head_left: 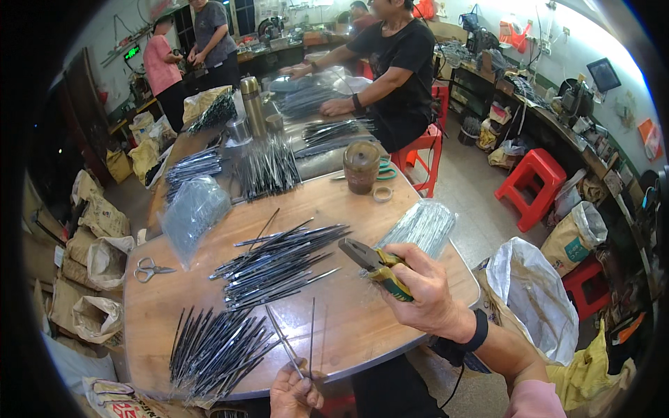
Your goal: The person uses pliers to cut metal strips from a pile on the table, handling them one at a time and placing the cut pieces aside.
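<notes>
My right hand [433, 296] is wrapped round combination pliers [380, 268] with yellow-and-green handles, raised above the table's right side. Their dark jaws point left and touch nothing. Low at the table's front edge, my left hand [295, 394] pinches thin metal strips [284, 338] that stick up and away from me. Just left of that hand lies a pile of dark slender metal strips [216, 352]. A second pile of similar strips [275, 268] spreads across the table's middle.
Scissors [152, 269] lie at the left; a clear bag [195, 212] sits behind them. A lidded jar [362, 167], a tape roll [382, 194] and bagged strips [421, 226] are at the right. Sacks [529, 296] and a red stool [533, 184] stand beside the table. A co-worker [394, 70] sits opposite.
</notes>
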`<state>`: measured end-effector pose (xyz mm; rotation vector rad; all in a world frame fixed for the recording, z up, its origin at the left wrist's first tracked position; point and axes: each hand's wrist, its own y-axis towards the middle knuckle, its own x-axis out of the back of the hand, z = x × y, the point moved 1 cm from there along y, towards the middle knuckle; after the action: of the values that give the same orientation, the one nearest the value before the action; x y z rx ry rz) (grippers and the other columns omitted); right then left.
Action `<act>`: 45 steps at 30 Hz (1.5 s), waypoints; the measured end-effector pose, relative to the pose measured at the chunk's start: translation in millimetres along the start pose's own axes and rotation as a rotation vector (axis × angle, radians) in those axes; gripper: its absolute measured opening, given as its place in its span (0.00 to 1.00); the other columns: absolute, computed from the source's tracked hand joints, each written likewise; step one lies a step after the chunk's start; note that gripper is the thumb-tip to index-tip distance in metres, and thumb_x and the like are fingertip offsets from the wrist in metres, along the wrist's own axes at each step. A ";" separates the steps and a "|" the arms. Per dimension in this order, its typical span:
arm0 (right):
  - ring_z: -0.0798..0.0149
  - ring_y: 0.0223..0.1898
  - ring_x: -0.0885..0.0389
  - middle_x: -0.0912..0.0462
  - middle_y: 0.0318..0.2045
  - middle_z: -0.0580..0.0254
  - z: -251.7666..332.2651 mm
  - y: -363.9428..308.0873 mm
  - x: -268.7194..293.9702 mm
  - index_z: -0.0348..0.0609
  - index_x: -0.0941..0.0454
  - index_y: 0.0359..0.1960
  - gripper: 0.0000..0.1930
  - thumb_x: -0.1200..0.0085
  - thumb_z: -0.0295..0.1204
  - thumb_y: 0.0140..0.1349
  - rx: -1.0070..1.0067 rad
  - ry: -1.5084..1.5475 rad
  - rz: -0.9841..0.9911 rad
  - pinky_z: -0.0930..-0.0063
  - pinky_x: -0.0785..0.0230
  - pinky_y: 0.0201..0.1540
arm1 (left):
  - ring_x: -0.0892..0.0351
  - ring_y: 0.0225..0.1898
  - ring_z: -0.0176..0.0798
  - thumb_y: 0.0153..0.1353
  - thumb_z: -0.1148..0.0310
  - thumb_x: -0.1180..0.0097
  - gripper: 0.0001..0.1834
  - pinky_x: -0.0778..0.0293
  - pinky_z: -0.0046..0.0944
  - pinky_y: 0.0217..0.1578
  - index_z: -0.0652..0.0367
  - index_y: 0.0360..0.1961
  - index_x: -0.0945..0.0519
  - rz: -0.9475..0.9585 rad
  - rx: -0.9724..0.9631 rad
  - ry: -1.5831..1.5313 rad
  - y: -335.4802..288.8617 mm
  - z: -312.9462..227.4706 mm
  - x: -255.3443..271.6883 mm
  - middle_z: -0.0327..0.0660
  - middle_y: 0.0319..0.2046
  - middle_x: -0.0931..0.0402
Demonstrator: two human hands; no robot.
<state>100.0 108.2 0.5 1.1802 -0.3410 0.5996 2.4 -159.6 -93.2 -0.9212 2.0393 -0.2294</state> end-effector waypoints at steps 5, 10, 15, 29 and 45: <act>0.55 0.38 0.19 0.22 0.40 0.49 21.7 1.7 9.4 0.33 0.22 0.30 0.10 0.34 0.16 0.45 -0.064 0.044 -0.096 0.69 0.27 0.39 | 0.38 0.19 0.28 0.66 0.81 0.54 0.18 0.37 0.29 0.20 0.58 0.56 0.29 -0.002 0.002 -0.006 -0.5 1.4 2.3 0.38 0.31 0.26; 0.61 0.42 0.20 0.23 0.45 0.54 48.9 -13.8 10.6 0.35 0.21 0.36 0.09 0.36 0.17 0.53 -0.485 0.604 -0.124 0.72 0.26 0.42 | 0.38 0.19 0.27 0.66 0.80 0.53 0.17 0.37 0.29 0.20 0.58 0.55 0.29 0.020 0.003 0.003 -2.1 -0.5 -5.2 0.36 0.29 0.28; 0.68 0.47 0.24 0.24 0.48 0.59 84.1 -36.8 -11.1 0.36 0.21 0.40 0.05 0.41 0.21 0.62 -0.893 1.513 -0.201 0.74 0.32 0.51 | 0.39 0.17 0.25 0.69 0.73 0.52 0.10 0.37 0.28 0.20 0.59 0.50 0.27 0.126 0.023 -0.046 -31.0 1.3 -23.2 0.30 0.24 0.32; 0.74 0.31 0.25 0.21 0.31 0.69 115.4 -85.0 -41.3 0.38 0.21 0.36 0.05 0.39 0.25 0.61 -1.271 1.380 -0.034 0.80 0.32 0.37 | 0.28 0.23 0.32 0.67 0.77 0.54 0.07 0.28 0.34 0.25 0.64 0.43 0.25 0.062 -0.060 -0.043 -41.6 5.6 -47.6 0.40 0.33 0.24; 0.79 0.28 0.31 0.24 0.26 0.74 104.4 -96.7 -40.2 0.39 0.19 0.36 0.06 0.38 0.28 0.61 -1.123 1.115 -0.017 0.82 0.37 0.32 | 0.28 0.21 0.35 0.62 0.76 0.45 0.03 0.28 0.37 0.24 0.64 0.35 0.24 -0.040 -0.183 0.014 -47.5 -1.6 -30.7 0.45 0.29 0.23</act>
<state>132.2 -23.8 -57.6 -0.3015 0.2939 0.7915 37.0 -172.6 -50.3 -1.0764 2.0815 -0.0718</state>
